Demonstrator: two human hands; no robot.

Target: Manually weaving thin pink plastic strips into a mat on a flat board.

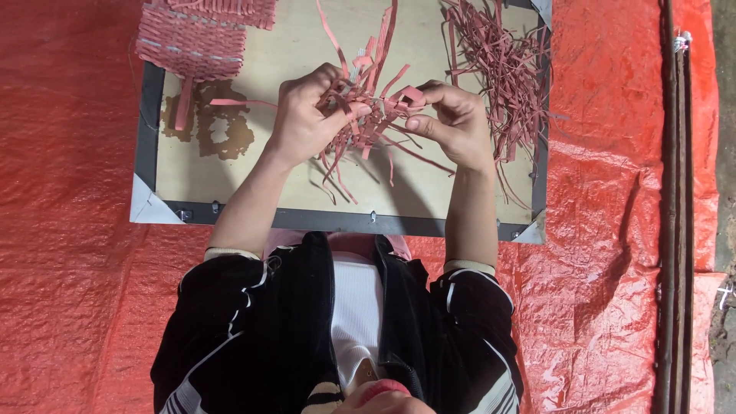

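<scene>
My left hand (307, 115) and my right hand (454, 123) are both shut on a small tangle of reddish-pink strips (369, 115), held just above a wooden board (276, 69) with a dark frame. The left fingers pinch the tangle's left side. The right fingers pinch a folded strip end on its right side. Loose strip ends hang down from the tangle and stick up towards the far edge of the board.
A woven mat of the same pink strips (198, 37) lies at the board's far left corner, above a dark stain (218, 129). A heap of loose strips (506, 69) lies at the far right. A red tarpaulin (69, 192) covers the floor. Dark poles (675, 230) run along the right.
</scene>
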